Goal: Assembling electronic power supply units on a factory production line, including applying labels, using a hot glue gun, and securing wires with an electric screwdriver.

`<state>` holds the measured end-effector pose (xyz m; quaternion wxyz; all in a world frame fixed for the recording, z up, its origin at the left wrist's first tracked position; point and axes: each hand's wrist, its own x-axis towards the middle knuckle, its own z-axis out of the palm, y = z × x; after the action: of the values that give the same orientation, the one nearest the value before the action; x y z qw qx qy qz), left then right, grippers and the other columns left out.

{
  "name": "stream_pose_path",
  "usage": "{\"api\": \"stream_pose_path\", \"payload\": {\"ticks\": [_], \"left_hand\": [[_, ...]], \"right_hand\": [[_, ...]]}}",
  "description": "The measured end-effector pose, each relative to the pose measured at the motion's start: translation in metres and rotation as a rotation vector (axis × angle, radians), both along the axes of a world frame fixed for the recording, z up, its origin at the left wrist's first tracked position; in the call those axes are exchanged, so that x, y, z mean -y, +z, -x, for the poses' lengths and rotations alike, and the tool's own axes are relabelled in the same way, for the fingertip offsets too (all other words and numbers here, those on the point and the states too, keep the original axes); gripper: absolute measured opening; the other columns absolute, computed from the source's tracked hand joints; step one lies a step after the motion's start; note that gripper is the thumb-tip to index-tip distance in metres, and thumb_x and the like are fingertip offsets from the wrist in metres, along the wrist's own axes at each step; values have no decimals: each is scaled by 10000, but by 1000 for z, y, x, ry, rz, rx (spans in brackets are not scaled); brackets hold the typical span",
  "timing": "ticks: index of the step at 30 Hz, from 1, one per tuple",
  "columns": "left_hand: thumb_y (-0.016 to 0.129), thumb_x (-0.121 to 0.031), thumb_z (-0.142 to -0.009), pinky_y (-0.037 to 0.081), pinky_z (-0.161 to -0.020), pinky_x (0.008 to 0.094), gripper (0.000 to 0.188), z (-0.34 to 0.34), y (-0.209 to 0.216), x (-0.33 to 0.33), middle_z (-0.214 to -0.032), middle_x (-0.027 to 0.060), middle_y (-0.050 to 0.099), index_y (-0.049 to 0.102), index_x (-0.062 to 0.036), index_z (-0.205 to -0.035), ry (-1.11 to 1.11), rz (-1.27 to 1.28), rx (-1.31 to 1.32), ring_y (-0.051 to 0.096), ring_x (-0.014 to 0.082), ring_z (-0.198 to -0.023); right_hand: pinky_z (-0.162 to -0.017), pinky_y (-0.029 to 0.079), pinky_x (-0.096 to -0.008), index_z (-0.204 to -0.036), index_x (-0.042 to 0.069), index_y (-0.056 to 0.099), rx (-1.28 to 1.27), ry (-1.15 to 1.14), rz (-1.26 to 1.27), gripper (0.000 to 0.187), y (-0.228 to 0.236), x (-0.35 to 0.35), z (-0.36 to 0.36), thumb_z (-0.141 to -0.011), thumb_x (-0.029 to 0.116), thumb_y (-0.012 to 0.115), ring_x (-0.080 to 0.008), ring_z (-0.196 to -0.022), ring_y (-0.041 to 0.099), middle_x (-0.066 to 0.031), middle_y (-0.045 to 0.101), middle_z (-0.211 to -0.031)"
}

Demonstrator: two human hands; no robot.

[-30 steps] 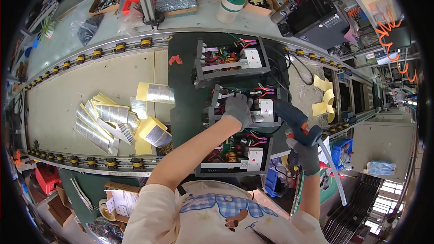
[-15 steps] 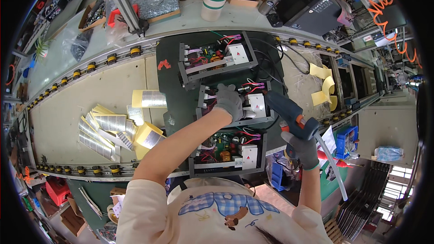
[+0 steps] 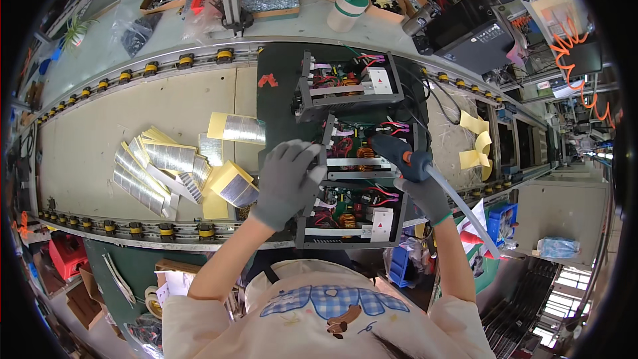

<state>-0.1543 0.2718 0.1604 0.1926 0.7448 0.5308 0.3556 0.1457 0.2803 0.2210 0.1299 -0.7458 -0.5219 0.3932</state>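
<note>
Gloved right hand [image 3: 425, 197] wrapped around a dark glue gun [image 3: 391, 149], its nozzle over the middle open chassis [image 3: 362, 175]; left hand [image 3: 287, 183], fingers loosely curved, at that chassis's left edge, grip unclear

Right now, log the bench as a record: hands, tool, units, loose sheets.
Left hand: gloved, at the left edge of the middle unit; contact unclear
Right hand: gloved, gripping glue gun, nozzle over middle unit
Units: far unit, middle unit, near unit; open-topped, wired inside
White plates: on far and near units; none visible on middle
Yellow-and-silver sheets: piled left of the green mat
</note>
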Motion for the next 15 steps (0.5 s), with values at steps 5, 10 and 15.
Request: {"api": "stream_pose_path", "payload": {"ticks": [5,10,15], "left_hand": [[635,-108,-835,486,-795,401,208,30,-3,55,-979,125,645,659,-43,-1031,130,116,239,599,328,-937],[628,-108,-845,488,-780,401,173,32,-15,79,-952,118,657,675,-61,-1005,158,211,318,610,321,-909],[630,-114,-849,490,-784,395,178,38,-17,83,-960,126,656,675,-61,-1012,174,243,350,612,331,-907]], "right_hand": [[-461,422,-309,-952,16,625,231,91,-116,399,-30,-12,-1,-720,307,767,-138,-490,510,-25,576,-645],[-645,483,-362,-999,14,651,274,97,-131,421,-41,-16,5,-706,307,727,-245,-691,616,-122,651,-784],[-783,512,-405,-1011,52,675,427,84,23,412,-26,-20,21,-702,325,686,-342,-853,664,-185,690,-884]]}}
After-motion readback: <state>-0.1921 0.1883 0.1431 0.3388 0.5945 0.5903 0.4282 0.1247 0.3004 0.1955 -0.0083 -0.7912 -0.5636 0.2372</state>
